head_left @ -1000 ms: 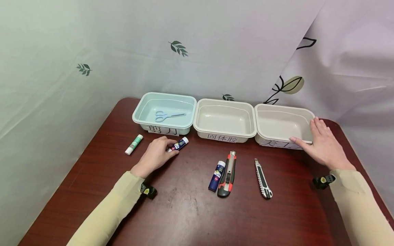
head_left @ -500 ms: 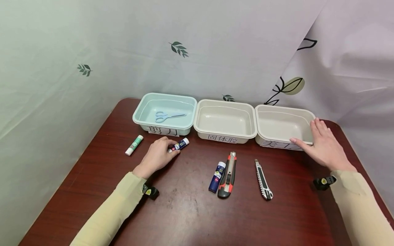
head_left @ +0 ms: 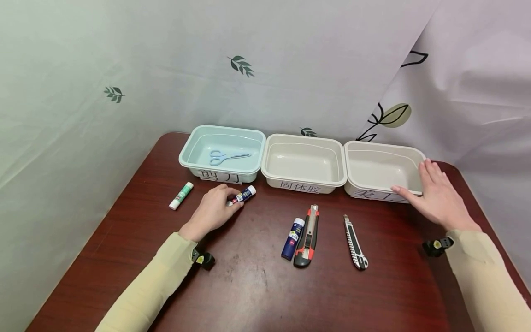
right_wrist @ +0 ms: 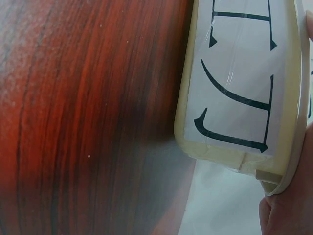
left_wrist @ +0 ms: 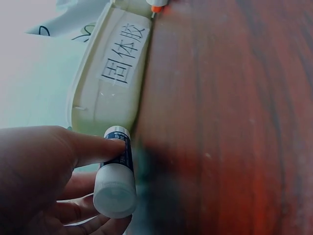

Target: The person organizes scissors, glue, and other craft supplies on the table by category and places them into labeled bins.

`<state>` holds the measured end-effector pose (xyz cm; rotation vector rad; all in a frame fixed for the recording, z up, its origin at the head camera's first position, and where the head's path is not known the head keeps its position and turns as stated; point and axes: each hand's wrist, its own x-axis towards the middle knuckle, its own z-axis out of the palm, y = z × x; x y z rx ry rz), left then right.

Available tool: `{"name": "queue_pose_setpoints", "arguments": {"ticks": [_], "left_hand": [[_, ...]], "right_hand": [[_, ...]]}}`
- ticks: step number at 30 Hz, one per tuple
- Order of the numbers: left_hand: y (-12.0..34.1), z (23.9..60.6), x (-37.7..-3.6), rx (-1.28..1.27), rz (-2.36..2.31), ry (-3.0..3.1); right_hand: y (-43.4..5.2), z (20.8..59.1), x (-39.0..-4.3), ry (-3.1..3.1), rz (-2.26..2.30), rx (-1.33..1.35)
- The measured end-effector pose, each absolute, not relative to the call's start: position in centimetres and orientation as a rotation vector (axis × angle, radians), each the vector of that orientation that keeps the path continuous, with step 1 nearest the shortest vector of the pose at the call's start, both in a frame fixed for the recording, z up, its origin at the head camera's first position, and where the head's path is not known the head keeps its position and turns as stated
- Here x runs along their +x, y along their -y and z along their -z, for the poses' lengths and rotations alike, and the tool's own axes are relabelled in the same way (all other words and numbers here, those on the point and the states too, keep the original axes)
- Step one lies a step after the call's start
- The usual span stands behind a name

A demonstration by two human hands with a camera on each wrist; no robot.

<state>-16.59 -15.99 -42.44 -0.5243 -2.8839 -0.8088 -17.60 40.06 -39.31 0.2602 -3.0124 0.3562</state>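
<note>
My left hand (head_left: pixel 211 210) pinches a dark blue glue stick (head_left: pixel 244 195) with white ends, just in front of the light blue bin (head_left: pixel 255 174). In the left wrist view the thumb lies across the label of the glue stick (left_wrist: pixel 128 157); a ridged white end points at the camera. My right hand (head_left: pixel 441 196) rests at the right end of the right beige bin (head_left: pixel 352 186), thumb over the front rim and fingers straight along the side. Only part of that hand (right_wrist: pixel 298 196) shows in the right wrist view, beside the labelled bin (right_wrist: pixel 288 161).
Light blue scissors (head_left: pixel 224 157) lie in the left bin. Between the outer bins stands a middle beige bin (head_left: pixel 269 177). On the table are a green glue stick (head_left: pixel 180 196), another blue glue stick (head_left: pixel 292 239), a red-black utility knife (head_left: pixel 307 237) and a silver utility knife (head_left: pixel 354 242).
</note>
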Motion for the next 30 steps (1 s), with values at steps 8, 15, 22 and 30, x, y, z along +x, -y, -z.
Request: {"name": "queue_pose_setpoints", "arguments": {"ticks": [8, 15, 22, 30], "left_hand": [[15.0, 41.1, -16.3, -0.523, 0.875, 2.865], [13.8, 40.0, -15.8, -0.550, 0.913, 2.847], [12.7, 38.9, -15.5, -0.589, 0.977, 2.799], [11.7, 38.0, -16.0, -0.608, 1.050, 2.750]], "right_hand": [[-40.2, 39.3, -17.7, 3.004, -0.357, 0.268], [-40.2, 39.3, -17.7, 3.005, -0.358, 0.270], [-40.2, 39.3, -17.7, 3.003, -0.358, 0.270], [-40.2, 39.4, -17.7, 3.007, -0.362, 0.266]]}}
